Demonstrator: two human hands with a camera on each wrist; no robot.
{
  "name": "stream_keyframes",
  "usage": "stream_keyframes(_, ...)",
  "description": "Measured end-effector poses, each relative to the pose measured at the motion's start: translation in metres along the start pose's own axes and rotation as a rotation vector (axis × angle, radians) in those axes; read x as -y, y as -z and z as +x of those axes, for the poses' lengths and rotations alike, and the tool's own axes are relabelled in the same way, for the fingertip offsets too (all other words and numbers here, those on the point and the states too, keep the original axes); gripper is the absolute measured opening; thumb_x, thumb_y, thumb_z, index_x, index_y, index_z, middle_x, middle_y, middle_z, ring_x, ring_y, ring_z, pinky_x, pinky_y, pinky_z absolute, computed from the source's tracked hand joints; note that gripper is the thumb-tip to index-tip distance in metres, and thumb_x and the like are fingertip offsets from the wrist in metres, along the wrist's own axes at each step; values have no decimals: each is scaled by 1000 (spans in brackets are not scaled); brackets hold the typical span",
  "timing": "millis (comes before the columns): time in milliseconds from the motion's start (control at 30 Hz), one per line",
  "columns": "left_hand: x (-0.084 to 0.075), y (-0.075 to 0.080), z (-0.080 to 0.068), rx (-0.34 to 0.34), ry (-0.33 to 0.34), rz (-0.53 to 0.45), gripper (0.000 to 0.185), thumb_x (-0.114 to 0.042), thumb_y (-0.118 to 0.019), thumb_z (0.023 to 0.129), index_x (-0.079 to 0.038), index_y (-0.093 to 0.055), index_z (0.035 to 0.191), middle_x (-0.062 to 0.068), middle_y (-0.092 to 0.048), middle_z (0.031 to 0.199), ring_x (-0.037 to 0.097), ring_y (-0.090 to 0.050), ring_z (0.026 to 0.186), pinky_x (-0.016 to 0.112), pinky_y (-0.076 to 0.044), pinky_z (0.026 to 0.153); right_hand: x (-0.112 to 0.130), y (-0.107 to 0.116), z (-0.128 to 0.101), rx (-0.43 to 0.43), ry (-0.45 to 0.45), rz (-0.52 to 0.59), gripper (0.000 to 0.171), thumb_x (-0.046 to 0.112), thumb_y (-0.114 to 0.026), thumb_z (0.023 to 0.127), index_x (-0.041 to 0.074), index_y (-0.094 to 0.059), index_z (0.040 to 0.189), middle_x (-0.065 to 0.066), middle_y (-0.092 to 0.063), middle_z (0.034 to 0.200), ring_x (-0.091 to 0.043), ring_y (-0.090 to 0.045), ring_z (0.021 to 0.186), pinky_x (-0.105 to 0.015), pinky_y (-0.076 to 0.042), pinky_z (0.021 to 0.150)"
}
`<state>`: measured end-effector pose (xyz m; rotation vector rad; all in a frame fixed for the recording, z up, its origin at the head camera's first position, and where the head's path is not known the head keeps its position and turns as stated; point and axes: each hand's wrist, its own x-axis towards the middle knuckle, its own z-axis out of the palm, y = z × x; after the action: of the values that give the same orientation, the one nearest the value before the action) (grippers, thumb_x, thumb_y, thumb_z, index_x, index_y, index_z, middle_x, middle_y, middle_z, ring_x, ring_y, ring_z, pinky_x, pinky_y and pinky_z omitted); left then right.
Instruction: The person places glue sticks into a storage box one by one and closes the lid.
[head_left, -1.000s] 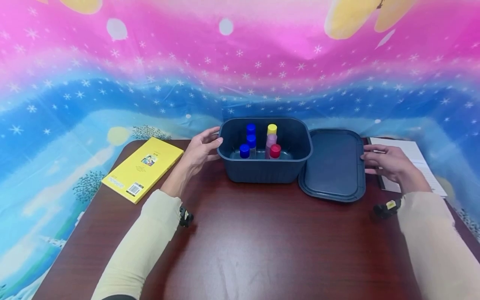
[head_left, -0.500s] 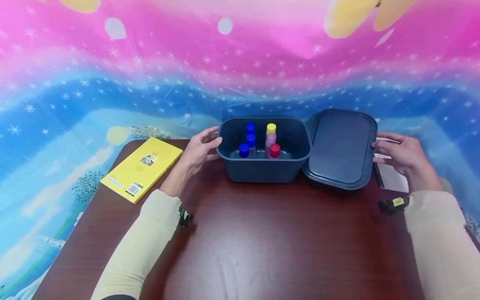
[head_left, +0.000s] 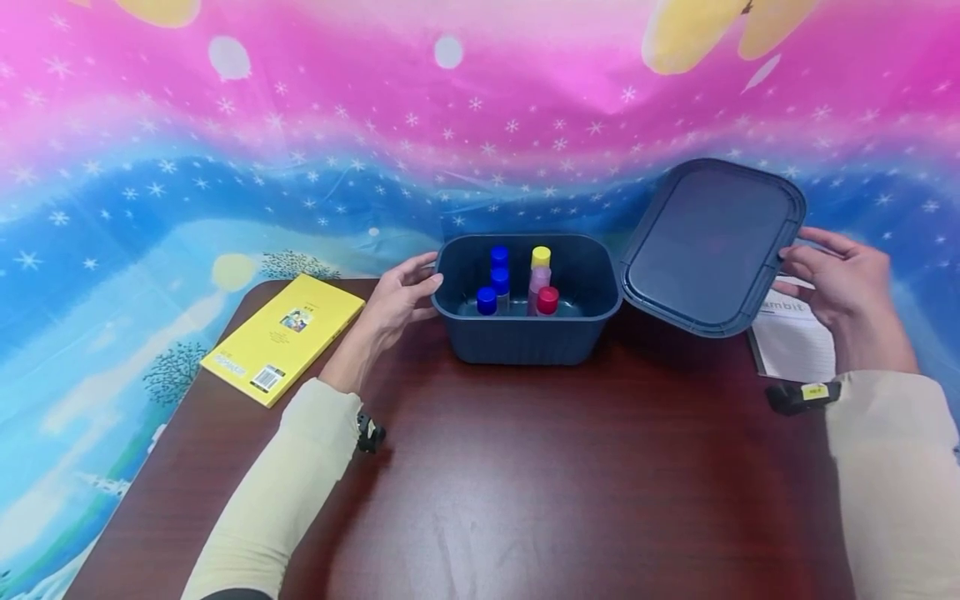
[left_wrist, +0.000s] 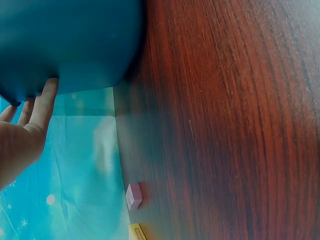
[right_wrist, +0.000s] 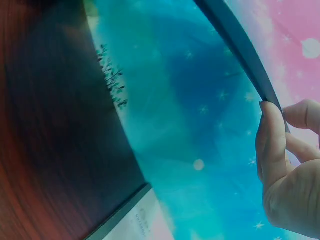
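Observation:
A dark blue plastic box [head_left: 525, 342] stands near the back of the table, its top uncovered. Inside are several bottles or tubes: some with blue caps [head_left: 500, 280], one with a yellow cap [head_left: 541, 257], one with a red cap [head_left: 547, 300] and a pinkish one [head_left: 538, 282]. My left hand [head_left: 393, 304] rests against the box's left side, fingers fairly straight, fingertips touching the wall in the left wrist view. On the right, my right hand [head_left: 847, 287] pinches the edge of the matching lid [head_left: 712, 246], held tilted above the table beside the box.
A yellow book [head_left: 283, 337] lies at the table's left. Behind the lid and right hand is a white notepad [head_left: 793, 342]. A small pink block [left_wrist: 134, 196] sits by the table edge in the left wrist view. A printed cloth [head_left: 480, 108] hangs behind the table.
My right hand has lifted the lid off the table, up and to the right, tilting it. The notepad shows more below it. My left hand and the box stay put.

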<state>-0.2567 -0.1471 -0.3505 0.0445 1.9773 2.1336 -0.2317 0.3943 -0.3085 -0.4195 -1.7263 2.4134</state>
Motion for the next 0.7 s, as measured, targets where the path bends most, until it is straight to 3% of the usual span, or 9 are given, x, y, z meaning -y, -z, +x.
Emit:
stream_keyframes(267,-1,-1,-1,4,2,9,56,-16,-62,103,-14,-43,155,15,-44,153,33,-47,137,53,-48,103,8,-6,-3,-115,29,-14,39,-3,-79,84,18,-73,116,-1,-75,86,-17,-73,71,-38,-59,50)
stream_keyframes(567,0,-1,-1,11,3,13,55,-16,-61,103,-14,-42,155,15,-43,154,32,-47,138,53,-47,103,12,-14,-13,-87,9,86,42,-3,-80,84,17,-73,120,-3,-75,93,-19,-74,78,-41,-60,53)
stream_keyframes(700,-1,2,-3,28,2,37,57,-18,-61,103,-14,-40,156,15,-42,154,32,-46,138,53,-48,103,14,-25,-20,-36,17,157,42,-6,-76,86,15,-72,122,-4,-76,98,-20,-75,82,-41,-60,53)
